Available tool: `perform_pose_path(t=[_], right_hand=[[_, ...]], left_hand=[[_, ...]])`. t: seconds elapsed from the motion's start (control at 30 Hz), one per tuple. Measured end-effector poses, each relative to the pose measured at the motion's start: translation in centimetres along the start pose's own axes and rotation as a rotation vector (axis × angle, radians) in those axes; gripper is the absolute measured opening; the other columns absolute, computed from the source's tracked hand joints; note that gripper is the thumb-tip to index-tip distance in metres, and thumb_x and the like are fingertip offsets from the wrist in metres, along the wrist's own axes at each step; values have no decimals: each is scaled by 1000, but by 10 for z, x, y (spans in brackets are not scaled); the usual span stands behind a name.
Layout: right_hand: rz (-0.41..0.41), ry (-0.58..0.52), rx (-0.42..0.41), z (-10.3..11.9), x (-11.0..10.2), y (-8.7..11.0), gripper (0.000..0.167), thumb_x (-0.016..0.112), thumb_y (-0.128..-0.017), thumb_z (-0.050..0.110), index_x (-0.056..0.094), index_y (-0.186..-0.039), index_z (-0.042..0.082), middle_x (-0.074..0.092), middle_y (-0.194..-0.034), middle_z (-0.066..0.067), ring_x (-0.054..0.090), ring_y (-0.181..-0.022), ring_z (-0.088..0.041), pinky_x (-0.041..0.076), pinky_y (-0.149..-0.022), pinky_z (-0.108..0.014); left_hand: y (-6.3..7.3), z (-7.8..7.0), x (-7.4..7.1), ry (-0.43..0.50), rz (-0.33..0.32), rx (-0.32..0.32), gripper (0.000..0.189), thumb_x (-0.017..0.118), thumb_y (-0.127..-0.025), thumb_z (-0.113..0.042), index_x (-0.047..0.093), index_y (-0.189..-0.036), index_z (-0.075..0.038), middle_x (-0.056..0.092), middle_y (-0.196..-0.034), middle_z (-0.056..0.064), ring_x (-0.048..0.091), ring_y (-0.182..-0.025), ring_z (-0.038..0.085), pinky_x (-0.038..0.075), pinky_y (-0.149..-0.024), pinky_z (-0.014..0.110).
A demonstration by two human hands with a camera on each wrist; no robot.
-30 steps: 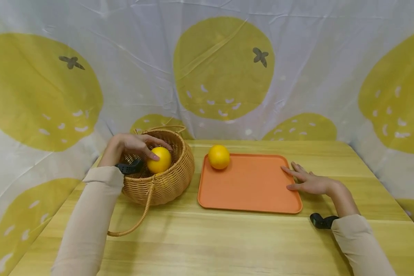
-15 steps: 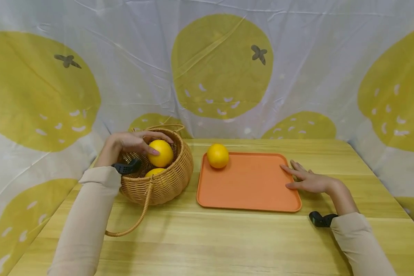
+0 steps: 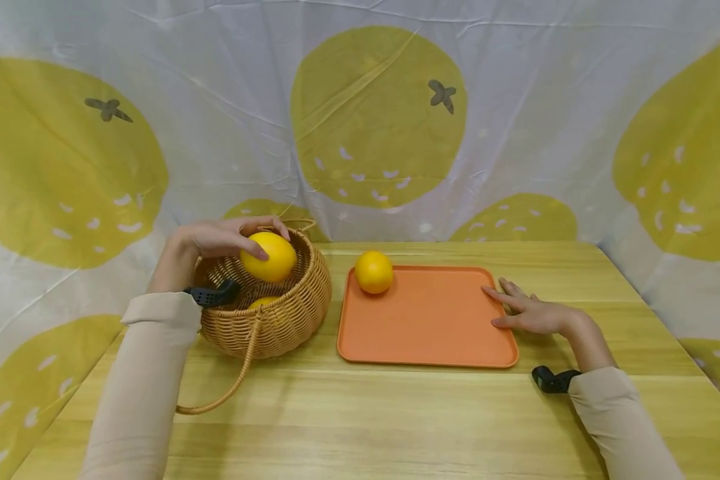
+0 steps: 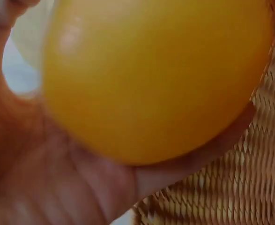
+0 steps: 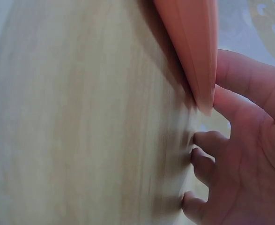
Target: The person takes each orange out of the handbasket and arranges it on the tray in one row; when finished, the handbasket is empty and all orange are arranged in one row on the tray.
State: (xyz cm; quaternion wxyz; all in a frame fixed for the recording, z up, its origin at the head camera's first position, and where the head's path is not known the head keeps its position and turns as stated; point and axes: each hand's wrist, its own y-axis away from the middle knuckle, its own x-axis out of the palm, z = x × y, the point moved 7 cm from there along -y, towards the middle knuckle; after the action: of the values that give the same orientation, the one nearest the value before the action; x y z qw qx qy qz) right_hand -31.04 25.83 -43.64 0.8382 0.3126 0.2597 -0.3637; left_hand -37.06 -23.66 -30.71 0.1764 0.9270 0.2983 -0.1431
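My left hand [image 3: 219, 239] grips an orange [image 3: 269, 257] between thumb and fingers, at the mouth of a wicker basket [image 3: 297, 313]. In the left wrist view that smooth fruit fills most of the picture, with the woven wall behind it. Lower in the basket, part of another orange [image 3: 265, 302] shows; the rim hides the rest. A third orange [image 3: 374, 272] rests at the back left corner of an orange-coloured tray [image 3: 432, 327]. At the tray's right edge lies my right hand [image 3: 534, 315], fingers spread and touching the rim, other fingertips down on the table in the right wrist view.
The basket's handle [image 3: 240, 380] hangs down to the wooden table [image 3: 360, 420] at the front left. Behind and at both sides hangs a fruit-printed curtain [image 3: 378, 120]. The tray stands to the right of the basket.
My left hand has lifted the orange up from inside the basket to its mouth, slightly to the left, uncovering another orange below. My right hand keeps its place at the tray.
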Motion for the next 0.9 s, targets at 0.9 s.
perform_pose_path(t=[0.9], right_hand=[[-9, 10, 9, -1, 0, 1, 85, 62, -104, 35, 12, -165, 3, -19, -167, -33, -24, -152, -54, -17, -114, -76]], left_hand=[[-60, -139, 131, 0, -714, 180, 56, 73, -95, -22, 54, -148, -25, 52, -151, 5, 62, -116, 29, 56, -91, 42]])
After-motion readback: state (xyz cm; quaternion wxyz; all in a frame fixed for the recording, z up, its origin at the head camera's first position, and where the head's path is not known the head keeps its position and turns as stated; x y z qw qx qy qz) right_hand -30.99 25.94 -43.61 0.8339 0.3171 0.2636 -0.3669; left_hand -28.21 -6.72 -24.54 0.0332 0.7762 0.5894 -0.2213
